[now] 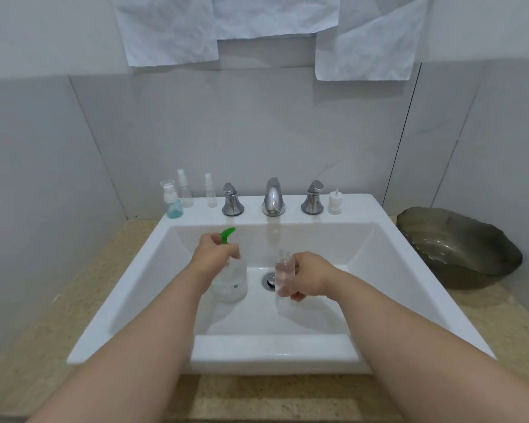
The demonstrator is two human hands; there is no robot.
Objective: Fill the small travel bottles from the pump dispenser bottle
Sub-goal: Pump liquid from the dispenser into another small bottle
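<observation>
Gripping pump dispenser bottle [231,279] in left hand [215,254] over sink [272,355]; pinching uncapped travel bottle [284,268] in right hand [310,276], near, apart. Recommended: bring green nozzle [228,234] above the mouth, hold upright, press slowly.

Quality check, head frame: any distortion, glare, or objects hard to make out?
Head view: wide-angle bending bows the sink rim and wall seams; light is soft, with faint shadows in the basin; highlights gleam on the faucet; the clear travel bottle in the right hand nearly vanishes against the white.
</observation>
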